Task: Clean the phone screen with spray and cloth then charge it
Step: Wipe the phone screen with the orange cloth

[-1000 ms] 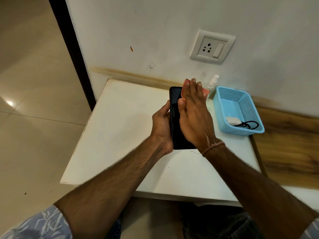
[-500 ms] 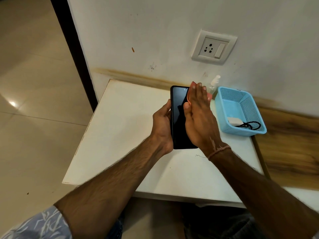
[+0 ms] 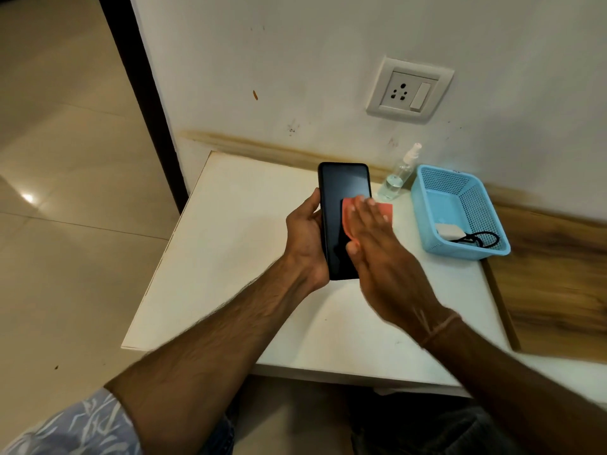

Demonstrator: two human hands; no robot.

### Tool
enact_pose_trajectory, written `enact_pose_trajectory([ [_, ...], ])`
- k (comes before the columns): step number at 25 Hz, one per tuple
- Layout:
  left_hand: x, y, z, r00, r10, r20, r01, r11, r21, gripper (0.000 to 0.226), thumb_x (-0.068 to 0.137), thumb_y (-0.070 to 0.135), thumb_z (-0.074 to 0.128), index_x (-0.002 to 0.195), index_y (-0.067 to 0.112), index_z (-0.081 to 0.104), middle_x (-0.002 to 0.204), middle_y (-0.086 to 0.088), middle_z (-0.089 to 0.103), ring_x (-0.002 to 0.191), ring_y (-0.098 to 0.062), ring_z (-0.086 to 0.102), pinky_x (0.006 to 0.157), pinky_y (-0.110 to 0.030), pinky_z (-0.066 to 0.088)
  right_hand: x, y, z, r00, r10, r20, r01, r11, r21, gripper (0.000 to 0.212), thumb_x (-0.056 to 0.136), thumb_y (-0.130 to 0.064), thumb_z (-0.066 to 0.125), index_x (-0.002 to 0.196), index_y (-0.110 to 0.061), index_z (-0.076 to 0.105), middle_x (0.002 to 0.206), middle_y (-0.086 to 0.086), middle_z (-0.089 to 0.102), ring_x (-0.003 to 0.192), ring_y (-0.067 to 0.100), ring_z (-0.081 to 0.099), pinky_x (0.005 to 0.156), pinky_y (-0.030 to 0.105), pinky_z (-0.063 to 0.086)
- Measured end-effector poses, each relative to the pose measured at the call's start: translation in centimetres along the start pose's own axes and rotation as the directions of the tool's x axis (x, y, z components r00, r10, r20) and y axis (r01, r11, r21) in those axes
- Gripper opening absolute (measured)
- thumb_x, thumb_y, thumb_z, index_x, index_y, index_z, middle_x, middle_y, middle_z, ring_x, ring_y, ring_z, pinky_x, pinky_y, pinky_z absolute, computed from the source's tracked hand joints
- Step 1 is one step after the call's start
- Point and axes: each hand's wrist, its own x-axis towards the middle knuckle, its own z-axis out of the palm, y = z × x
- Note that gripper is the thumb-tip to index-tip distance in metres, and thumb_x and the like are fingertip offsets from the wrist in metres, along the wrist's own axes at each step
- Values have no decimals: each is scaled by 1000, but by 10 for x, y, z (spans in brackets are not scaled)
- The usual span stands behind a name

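L hand (image 3: 307, 234) grips the phone (image 3: 341, 205) by its edge, held above the white tabletop (image 3: 230, 257), screen up. R hand (image 3: 377, 254) lies flat, fingers out, pressing the orange cloth (image 3: 386, 210) on the screen's lower right. Beyond: spray bottle (image 3: 399, 175) by the wall, blue basket (image 3: 460, 208) w/ charger (image 3: 448, 230) + cable, wall socket (image 3: 410, 91) above.

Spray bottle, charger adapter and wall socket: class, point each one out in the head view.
spray bottle (image 3: 395, 180), head view, on its clear body.
charger adapter (image 3: 448, 230), head view, on its white top face.
wall socket (image 3: 401, 91), head view, on the plate beside the pin holes.
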Motion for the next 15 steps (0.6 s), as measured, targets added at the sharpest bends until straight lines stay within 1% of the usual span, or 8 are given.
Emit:
enact_pose_trajectory([
  [2,0,-7,4,1000,-1,-28,3,998,60,61,95,60,46,121,13,74,113,-12,74,96,-28,71,85,-35,57,30,1,-5,989,137,-50,-135,989,56,53,106,-23,27,154,-9,11,163,6,4,150,17,-1,122,42,12],
  [3,-1,-9,5,1000,-5,-24,7,998,60,59,96,59,46,120,14,75,115,-12,74,98,-28,73,84,-35,59,45,-1,-6,983,176,-54,-172,983,66,53,106,-24,26,155,-12,8,163,5,2,150,16,-4,122,42,12],
  [4,-2,-9,6,1000,-10,-12,10,999,47,57,96,58,47,118,13,76,116,-12,75,99,-28,74,82,-34,61,55,-4,-5,983,178,-50,-175,983,56,53,106,-25,25,155,-13,6,163,3,0,150,16,-6,122,41,11],
  [6,-5,-8,6,999,-21,24,21,1000,21,56,96,57,47,115,13,77,118,-12,74,103,-27,74,83,-34,61,58,-12,-1,992,123,-27,-122,992,43,54,106,-24,26,155,-14,6,163,2,-1,150,15,-8,122,41,9],
  [8,-7,-5,5,998,-32,57,32,999,4,63,96,57,45,125,8,71,123,-13,71,106,-28,71,91,-36,57,38,-17,4,1000,28,-5,-28,998,58,53,105,-20,28,154,-11,10,162,3,2,150,15,-5,122,40,10],
  [10,-7,-4,5,996,-14,87,15,1000,-5,73,97,58,39,138,1,58,125,-22,65,104,-35,66,95,-42,52,1,-20,9,999,-47,18,46,997,54,51,105,-23,27,153,-10,15,162,2,7,150,14,0,123,40,12],
  [13,-8,-3,6,991,-13,134,15,1000,-20,78,98,62,32,143,1,52,124,-23,59,98,-37,62,94,-48,48,-61,-23,18,993,-51,109,55,998,-37,54,104,-34,20,154,-13,16,162,-1,9,150,13,1,121,41,19],
  [15,-8,-6,6,990,-29,138,36,998,-49,80,99,65,28,143,2,52,122,-21,60,98,-36,62,94,-48,48,-85,-24,20,984,-47,170,60,996,-69,56,103,-39,13,153,-13,14,161,3,13,150,15,-1,121,43,16],
])
